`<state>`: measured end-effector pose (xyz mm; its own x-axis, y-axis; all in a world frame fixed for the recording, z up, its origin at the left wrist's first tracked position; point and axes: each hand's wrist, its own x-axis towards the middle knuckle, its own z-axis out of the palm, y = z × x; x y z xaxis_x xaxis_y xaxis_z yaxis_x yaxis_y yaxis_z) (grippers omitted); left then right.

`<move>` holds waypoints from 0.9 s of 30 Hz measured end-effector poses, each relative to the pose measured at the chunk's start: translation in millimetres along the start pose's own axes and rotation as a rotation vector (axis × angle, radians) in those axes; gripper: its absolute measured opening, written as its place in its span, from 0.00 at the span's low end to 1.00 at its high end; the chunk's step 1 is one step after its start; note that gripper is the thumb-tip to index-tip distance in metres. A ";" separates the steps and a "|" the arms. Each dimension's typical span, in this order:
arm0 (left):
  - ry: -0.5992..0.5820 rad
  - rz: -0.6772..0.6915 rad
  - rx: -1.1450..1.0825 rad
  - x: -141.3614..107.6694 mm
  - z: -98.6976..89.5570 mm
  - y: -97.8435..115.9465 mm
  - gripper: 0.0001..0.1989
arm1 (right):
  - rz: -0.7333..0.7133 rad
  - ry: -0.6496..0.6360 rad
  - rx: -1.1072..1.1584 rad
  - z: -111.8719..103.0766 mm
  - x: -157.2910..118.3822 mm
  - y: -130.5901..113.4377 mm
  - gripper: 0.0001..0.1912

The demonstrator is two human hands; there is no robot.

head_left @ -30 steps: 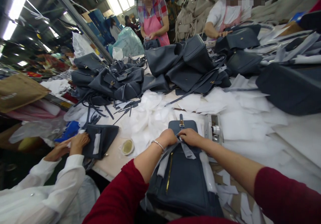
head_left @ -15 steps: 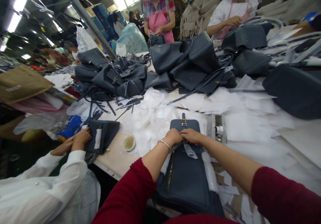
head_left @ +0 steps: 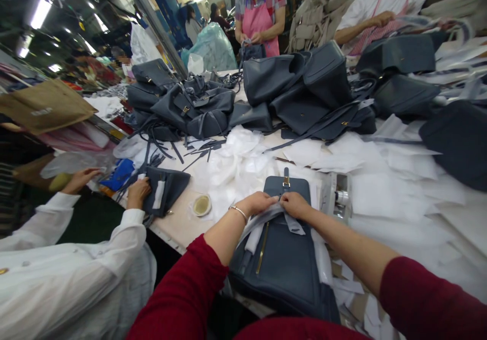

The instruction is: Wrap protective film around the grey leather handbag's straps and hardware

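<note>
A dark blue bag (head_left: pixel 289 264) lies at the table's front edge, its flap (head_left: pixel 300 187) with a gold buckle pointing away from me. My left hand (head_left: pixel 261 203), with a bracelet at the wrist, is closed near the base of the flap, on a wrapped strap. Right beside it, my right hand (head_left: pixel 294 205) is closed in a pinch at the same spot; what lies between its fingers is too small to make out. A strip of clear wrap (head_left: pixel 294 224) hangs below the fingers. White padding runs along both sides of the bag.
Dark blue bags (head_left: pixel 300 94) are heaped across the back. White sheets (head_left: pixel 399 203) cover the right side. A metal device (head_left: pixel 338 196) stands right of the flap, a round tin (head_left: pixel 201 205) left. A co-worker's hand (head_left: pixel 139 193) touches another bag at left.
The view has shifted a little, and the wrapped strap now shows arching under my left hand. At left, one of the co-worker's hands has moved away from their bag.
</note>
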<state>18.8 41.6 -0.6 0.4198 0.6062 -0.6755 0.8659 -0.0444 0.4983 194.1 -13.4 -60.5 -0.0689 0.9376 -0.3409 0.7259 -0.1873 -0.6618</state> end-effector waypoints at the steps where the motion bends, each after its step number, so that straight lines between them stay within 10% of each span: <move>1: -0.014 0.023 0.004 -6.6 -4.0 -4.7 0.28 | 0.017 0.021 -0.021 0.4 -0.4 -0.4 0.12; 10: 0.114 0.066 0.166 -47.9 7.2 -23.6 0.21 | 0.098 0.078 -0.142 0.8 1.3 -8.3 0.13; 16: 0.253 0.162 0.247 -53.5 0.4 -0.1 0.14 | -0.148 0.047 -0.180 -19.8 -17.1 -37.5 0.25; 20: 0.268 0.248 0.191 -53.7 -9.6 11.1 0.17 | -0.329 0.011 -0.124 -15.1 -26.8 -62.5 0.27; 27: 0.251 0.258 0.003 -77.2 -12.5 -21.0 0.43 | -0.164 0.146 0.038 -10.1 -13.9 -46.8 0.17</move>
<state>-35.2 5.7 47.8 0.5453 0.7510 -0.3725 0.7409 -0.2239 0.6332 168.0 -14.8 -18.1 -0.0822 0.9884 -0.1277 0.6867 -0.0367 -0.7260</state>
